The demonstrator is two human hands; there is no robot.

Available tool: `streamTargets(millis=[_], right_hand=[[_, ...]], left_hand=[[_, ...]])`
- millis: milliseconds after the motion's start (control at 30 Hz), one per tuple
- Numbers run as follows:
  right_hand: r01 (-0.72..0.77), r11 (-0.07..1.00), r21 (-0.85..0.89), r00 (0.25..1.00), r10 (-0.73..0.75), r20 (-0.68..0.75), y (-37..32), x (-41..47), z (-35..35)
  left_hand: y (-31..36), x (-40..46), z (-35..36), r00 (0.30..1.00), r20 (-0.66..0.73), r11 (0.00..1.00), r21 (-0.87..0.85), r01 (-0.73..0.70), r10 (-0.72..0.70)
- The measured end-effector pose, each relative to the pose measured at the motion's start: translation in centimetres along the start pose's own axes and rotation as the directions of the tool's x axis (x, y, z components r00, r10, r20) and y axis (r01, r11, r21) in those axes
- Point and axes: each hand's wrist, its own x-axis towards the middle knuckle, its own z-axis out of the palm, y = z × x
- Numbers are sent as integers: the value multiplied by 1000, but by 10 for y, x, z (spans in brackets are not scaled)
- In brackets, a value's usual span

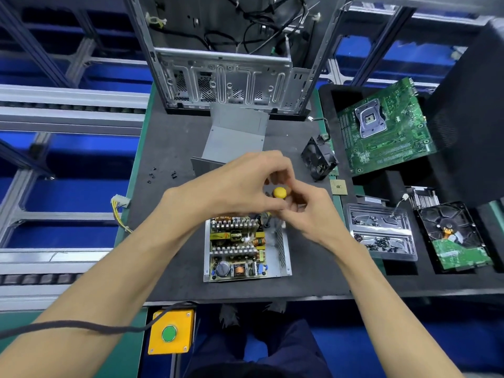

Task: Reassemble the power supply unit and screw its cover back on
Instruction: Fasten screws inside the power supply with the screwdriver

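Observation:
The open power supply unit (245, 248) lies on the dark mat with its circuit board, heat sinks and coils exposed. Its grey metal cover (237, 135) stands apart behind it, near the computer case. A screwdriver with a yellow handle (280, 192) stands upright over the unit's far right corner, its shaft (267, 221) pointing down into it. My left hand (240, 184) curls its fingers round the handle from the left. My right hand (308, 211) pinches the handle from the right. Several small black screws (161, 175) lie loose on the mat to the left.
An empty computer case (229, 77) stands at the back. To the right lie a black fan (319, 159), a CPU (338, 186), a motherboard (387, 129), a clear screw tray (381, 233) and a hard drive (455, 238). A yellow button box (170, 332) hangs at the front edge.

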Motion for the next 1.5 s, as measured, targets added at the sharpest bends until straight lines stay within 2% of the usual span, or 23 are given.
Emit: streamTargets(millis=[100, 200, 333, 500, 667, 867, 1033, 1100, 1200, 1267, 1400, 1500], right_hand=[[-17, 999, -41, 999, 15, -32, 1, 2, 1], [-4, 997, -72, 1000, 2, -29, -3, 2, 2], [8, 1000, 24, 999, -9, 47, 0, -3, 0], [-36, 999, -36, 999, 37, 21, -5, 1, 3], [2, 1000, 2, 998, -2, 61, -7, -1, -2], [-27, 999, -38, 999, 28, 26, -4, 4, 0], [22, 998, -58, 999, -20, 42, -8, 3, -2], [22, 999, -49, 999, -20, 44, -8, 1, -4], [-27, 999, -24, 999, 28, 43, -7, 1, -3], [-45, 999, -27, 998, 46, 33, -9, 1, -3], [-16, 999, -42, 998, 19, 65, -11, -3, -5], [-7, 999, -38, 997, 9, 74, -12, -5, -6]], left_hand=[[1, 2, 2, 998, -55, 998, 50, 33, -30], [5, 2, 1, 1000, 5, 997, 74, 1, -1], [2, -3, -2, 998, 67, 998, 67, -1, -3], [7, -3, 1, 999, -27, 997, 69, 46, -44], [9, -4, -2, 996, 90, 996, 83, 10, -17], [8, -4, 3, 998, -31, 992, 120, 50, -47], [12, -3, 1, 994, 105, 992, 124, -13, -1], [12, -5, 4, 999, 49, 995, 94, -21, 16], [11, -5, 10, 995, -89, 995, 94, 47, -39], [11, -4, 11, 995, -85, 994, 98, 51, -43], [11, -4, 9, 1000, 15, 995, 99, -11, 10], [12, -5, 10, 1000, -29, 993, 120, 11, -8]])
